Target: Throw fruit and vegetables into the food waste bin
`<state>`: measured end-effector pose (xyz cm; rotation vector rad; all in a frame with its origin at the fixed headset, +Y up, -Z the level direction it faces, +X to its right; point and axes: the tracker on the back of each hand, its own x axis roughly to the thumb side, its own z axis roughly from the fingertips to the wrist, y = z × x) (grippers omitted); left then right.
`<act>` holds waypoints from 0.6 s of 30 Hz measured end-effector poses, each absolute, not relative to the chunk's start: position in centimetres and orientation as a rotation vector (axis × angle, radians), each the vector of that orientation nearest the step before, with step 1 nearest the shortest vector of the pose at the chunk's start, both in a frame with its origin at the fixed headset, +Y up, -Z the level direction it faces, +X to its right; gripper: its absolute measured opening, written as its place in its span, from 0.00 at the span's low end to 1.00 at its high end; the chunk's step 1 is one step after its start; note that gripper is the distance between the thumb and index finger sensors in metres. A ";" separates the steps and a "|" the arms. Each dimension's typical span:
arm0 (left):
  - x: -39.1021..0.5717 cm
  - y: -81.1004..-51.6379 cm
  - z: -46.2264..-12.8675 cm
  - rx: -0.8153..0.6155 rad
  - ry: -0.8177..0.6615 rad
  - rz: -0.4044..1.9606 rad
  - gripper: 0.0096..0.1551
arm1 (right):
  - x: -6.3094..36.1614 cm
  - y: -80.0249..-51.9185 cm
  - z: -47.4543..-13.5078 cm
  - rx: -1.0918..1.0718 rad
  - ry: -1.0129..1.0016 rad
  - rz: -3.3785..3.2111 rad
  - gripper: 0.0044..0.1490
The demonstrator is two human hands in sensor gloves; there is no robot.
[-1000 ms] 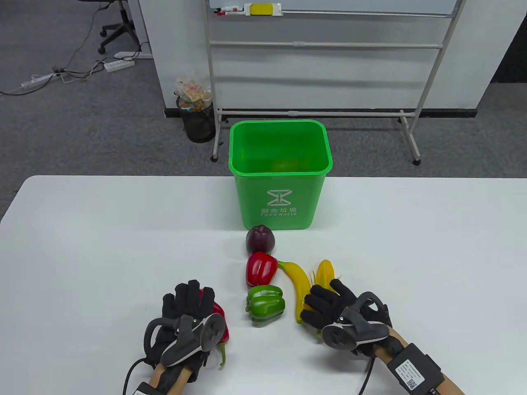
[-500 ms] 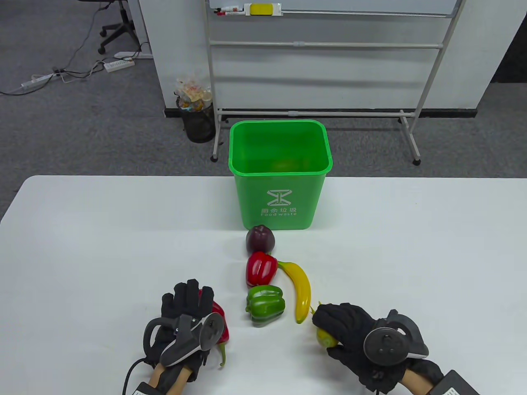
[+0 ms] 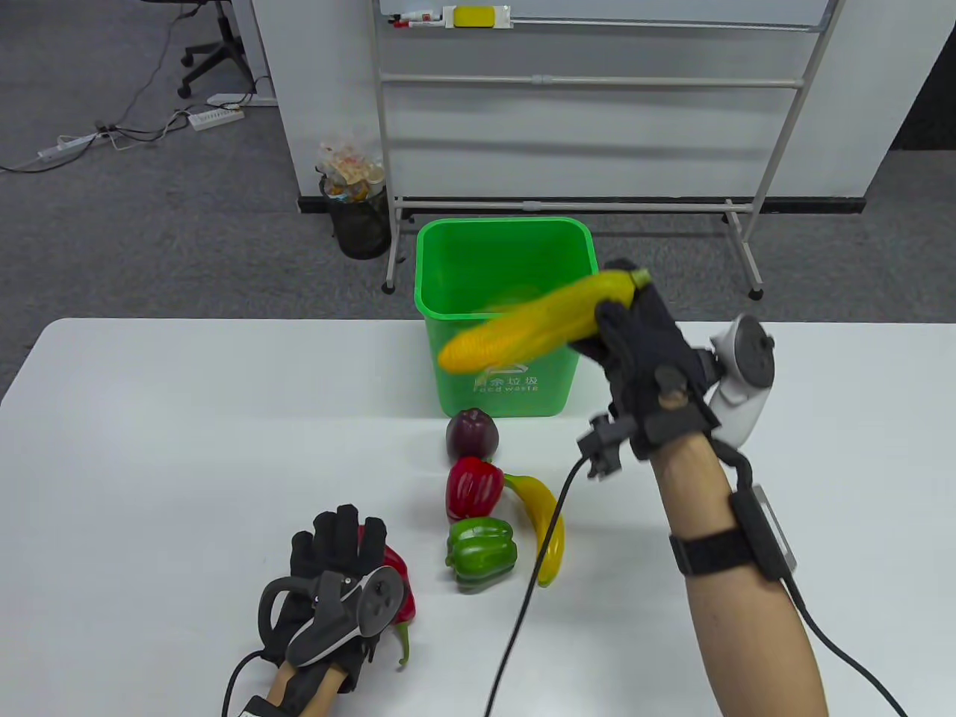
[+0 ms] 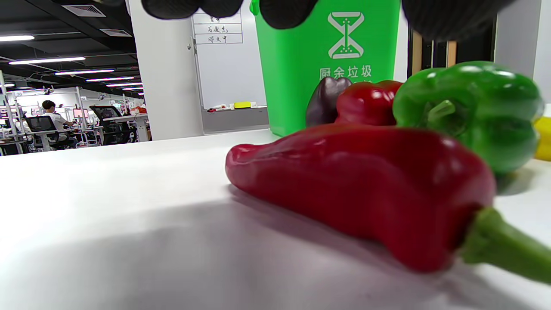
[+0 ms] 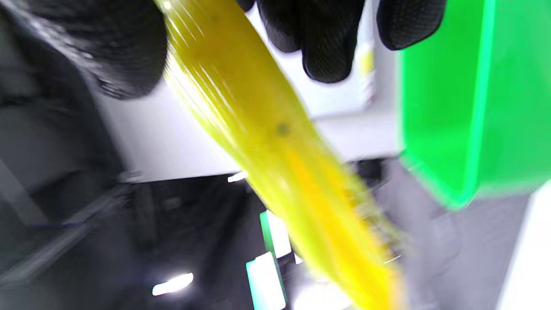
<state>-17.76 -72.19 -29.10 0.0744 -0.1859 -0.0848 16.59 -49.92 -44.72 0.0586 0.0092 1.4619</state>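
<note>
Black-gloved, the right hand (image 3: 642,351) is raised in front of the green food waste bin (image 3: 508,373), its fingers (image 5: 323,38) closed around one end of a blurred yellow corn cob (image 3: 530,325) held across the bin's near rim. The left hand (image 3: 336,575) is laid flat, fingers spread, over a long red pepper (image 4: 357,189) on the white tabletop (image 3: 187,448). Between the hands, a green pepper (image 3: 482,553), a red bell pepper (image 3: 472,487), a banana (image 3: 545,523) and a purple onion (image 3: 471,434) are lined up toward the bin.
</note>
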 end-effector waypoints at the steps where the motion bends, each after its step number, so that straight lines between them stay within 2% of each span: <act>1: -17.8 -72.1 -29.1 0.077 -0.185 -0.078 0.52 | 16.7 -49.8 -45.2 0.027 0.049 1.522 0.68; 2: -17.8 -71.9 -29.1 0.083 -0.183 -0.071 0.52 | 17.0 -49.9 -45.1 -0.015 0.063 1.560 0.67; 4: -17.9 -71.7 -29.1 0.098 -0.189 -0.073 0.52 | 17.4 -50.5 -44.5 -0.048 -0.060 1.586 0.65; 6: -18.0 -71.7 -29.1 0.101 -0.190 -0.080 0.52 | 17.8 -51.4 -43.9 -0.030 -0.090 1.632 0.61; 12: -18.6 -71.8 -29.2 0.091 -0.178 -0.072 0.52 | 17.9 -53.8 -41.7 0.034 -0.042 1.823 0.54; 16: -18.4 -71.8 -29.2 0.095 -0.183 -0.080 0.52 | 16.8 -55.4 -40.7 0.079 0.005 2.083 0.51; 18: -18.3 -71.8 -29.1 0.096 -0.184 -0.078 0.52 | 15.5 -57.1 -40.5 0.099 0.051 2.287 0.51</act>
